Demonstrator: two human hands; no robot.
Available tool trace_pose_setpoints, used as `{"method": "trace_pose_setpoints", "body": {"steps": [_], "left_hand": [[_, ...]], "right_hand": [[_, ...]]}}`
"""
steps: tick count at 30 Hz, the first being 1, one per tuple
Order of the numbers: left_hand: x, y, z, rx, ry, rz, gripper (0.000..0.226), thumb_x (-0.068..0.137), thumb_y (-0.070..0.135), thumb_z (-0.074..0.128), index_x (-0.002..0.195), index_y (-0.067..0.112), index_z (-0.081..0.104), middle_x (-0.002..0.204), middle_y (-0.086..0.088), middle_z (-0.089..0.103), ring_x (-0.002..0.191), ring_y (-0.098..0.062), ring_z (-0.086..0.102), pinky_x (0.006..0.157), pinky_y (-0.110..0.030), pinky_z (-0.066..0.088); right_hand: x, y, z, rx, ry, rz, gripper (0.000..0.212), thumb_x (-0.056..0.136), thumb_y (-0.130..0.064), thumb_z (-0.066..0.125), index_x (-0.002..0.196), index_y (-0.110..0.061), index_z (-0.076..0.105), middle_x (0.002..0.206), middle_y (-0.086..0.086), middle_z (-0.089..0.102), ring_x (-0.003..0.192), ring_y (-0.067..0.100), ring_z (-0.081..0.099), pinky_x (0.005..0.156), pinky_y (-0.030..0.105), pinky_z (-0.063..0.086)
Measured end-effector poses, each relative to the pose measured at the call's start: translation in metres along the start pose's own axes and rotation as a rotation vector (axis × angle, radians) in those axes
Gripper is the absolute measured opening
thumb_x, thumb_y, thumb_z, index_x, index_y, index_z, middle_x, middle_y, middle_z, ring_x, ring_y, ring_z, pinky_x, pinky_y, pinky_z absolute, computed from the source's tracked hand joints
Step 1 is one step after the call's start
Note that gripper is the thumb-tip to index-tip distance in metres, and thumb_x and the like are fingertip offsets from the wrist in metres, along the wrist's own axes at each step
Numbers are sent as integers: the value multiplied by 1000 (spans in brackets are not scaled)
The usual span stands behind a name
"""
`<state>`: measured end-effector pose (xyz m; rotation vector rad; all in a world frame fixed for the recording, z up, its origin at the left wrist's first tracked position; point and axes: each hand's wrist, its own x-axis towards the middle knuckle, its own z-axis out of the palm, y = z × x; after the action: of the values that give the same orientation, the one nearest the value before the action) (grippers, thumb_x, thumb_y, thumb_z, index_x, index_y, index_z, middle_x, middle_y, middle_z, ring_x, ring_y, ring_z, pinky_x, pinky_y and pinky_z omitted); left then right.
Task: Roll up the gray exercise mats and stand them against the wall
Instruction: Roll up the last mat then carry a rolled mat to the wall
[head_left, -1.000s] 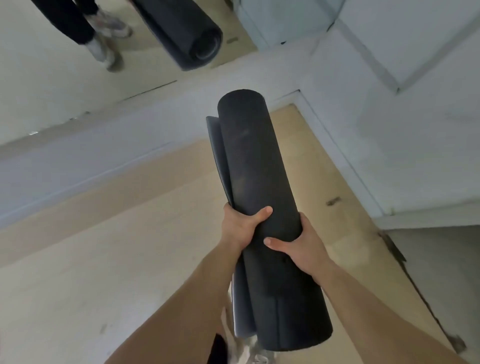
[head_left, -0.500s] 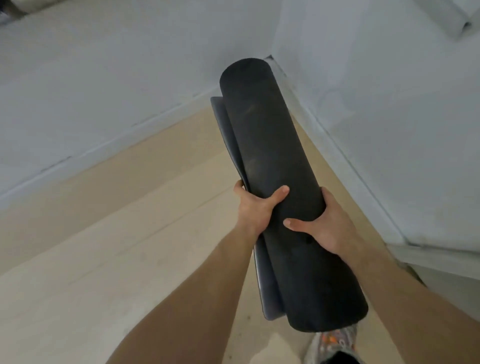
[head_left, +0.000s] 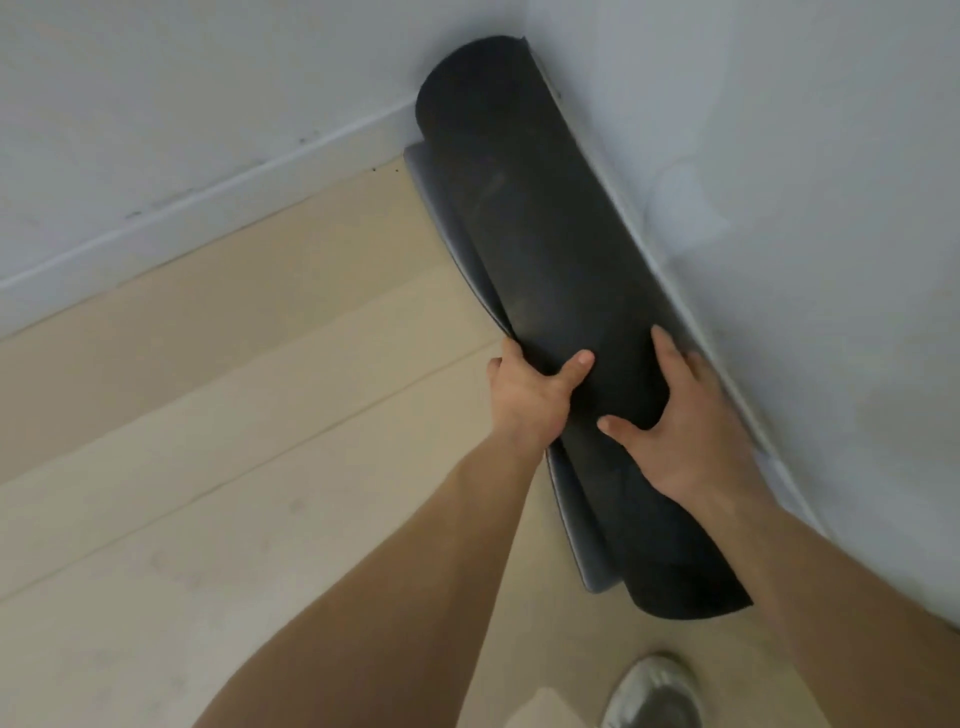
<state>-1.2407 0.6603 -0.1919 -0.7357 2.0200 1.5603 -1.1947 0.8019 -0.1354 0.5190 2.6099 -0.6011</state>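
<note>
Dark rolled mat (head_left: 540, 260), seemingly against wall (head_left: 779, 156)

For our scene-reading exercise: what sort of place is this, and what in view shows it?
Probably an exercise or studio room: a rolled gray mat held by left hand and right hand, a pale plank floor, bare white walls.

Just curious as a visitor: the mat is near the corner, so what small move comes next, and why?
Probably settle the mat upright against the wall, since its far end reaches the corner while the left hand and right hand grip it.
</note>
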Motion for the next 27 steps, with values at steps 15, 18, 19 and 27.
{"method": "trace_pose_setpoints", "body": {"steps": [15,18,19,27], "left_hand": [[-67,61,-126,639,-187,21,71,102,49,52,160,12,31,160,-10,42,145,-30,41,115,-39,36],[-111,76,-201,710,-170,-18,68,101,46,53,159,15,34,157,-10,46,143,-29,43,115,-39,37],[-127,82,-227,724,-153,-20,65,101,45,54,158,18,37,156,-8,47,142,-28,45,114,-39,39],[-271,93,-405,726,73,-44,57,102,42,52,155,20,42,151,-6,50,139,-25,47,111,-40,42]], "right_hand": [[-64,-92,-58,-372,-68,-49,81,99,-48,57,163,-24,15,163,12,32,143,37,40,112,49,42],[-113,-144,-79,-355,-99,-70,73,99,-43,57,161,-24,22,156,10,38,135,36,46,105,48,46],[-129,-164,-85,-346,-107,-81,71,99,-41,57,160,-24,25,153,9,41,132,35,47,102,47,46],[-262,-323,-99,-391,-196,-347,62,98,-37,57,154,-25,34,146,8,47,130,34,49,102,45,46]]}}
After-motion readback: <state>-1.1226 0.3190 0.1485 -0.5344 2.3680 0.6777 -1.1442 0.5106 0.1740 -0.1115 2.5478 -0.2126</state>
